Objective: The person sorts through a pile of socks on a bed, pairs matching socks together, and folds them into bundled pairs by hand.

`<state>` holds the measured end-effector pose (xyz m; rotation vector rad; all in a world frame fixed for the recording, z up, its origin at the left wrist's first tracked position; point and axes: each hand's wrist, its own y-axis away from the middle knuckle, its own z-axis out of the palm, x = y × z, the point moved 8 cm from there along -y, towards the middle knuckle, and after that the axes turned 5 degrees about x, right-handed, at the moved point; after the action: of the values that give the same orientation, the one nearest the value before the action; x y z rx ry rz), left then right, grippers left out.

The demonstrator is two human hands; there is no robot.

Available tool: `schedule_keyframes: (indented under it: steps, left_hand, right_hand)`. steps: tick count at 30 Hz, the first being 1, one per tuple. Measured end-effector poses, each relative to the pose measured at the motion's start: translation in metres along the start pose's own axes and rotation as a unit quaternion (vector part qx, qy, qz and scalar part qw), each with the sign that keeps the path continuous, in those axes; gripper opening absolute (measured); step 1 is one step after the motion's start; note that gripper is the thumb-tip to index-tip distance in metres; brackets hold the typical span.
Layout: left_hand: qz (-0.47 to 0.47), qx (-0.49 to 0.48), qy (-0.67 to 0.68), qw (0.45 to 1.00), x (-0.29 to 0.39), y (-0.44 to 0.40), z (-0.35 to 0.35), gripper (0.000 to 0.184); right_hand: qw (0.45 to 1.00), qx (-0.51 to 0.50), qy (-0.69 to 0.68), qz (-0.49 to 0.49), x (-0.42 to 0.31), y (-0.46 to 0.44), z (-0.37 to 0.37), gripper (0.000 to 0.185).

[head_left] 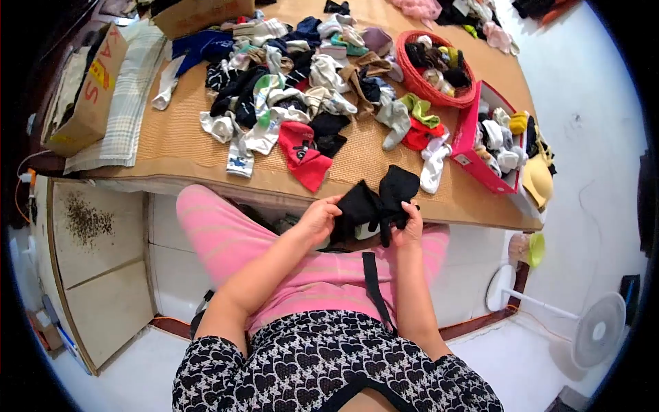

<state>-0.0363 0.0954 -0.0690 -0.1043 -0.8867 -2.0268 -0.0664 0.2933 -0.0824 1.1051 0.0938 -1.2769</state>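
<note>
two bare hands (pixel 320 222) (pixel 410 229), one round red woven basket (pixel 439 98) at one o'clock, one bright pink cardboard box (pixel 467 132) at two, one white fan (pixel 598 331) at four

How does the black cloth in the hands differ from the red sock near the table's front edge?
Colour: the black cloth looks plain and dark; the red sock carries a dark print.
Support: the black cloth is held between the left hand and right hand; the red sock lies untouched on the table.

Both are soft fabric.
</note>
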Motion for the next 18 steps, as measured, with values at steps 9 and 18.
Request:
schedule_keyframes:
  steps: [9, 18]
  left_hand:
    - [0.034, -0.027, 0.079, 0.996, 0.026, 0.005, 0.011, 0.029]
    - [0.032, -0.043, 0.178, 0.983, 0.022, -0.001, 0.012, 0.034]
  right_hand:
    - [0.986, -0.151, -0.053, -0.048, -0.053, 0.080, 0.113, 0.033]
    - [0.978, 0.027, 0.204, 0.015, 0.053, 0.046, 0.064, 0.017]
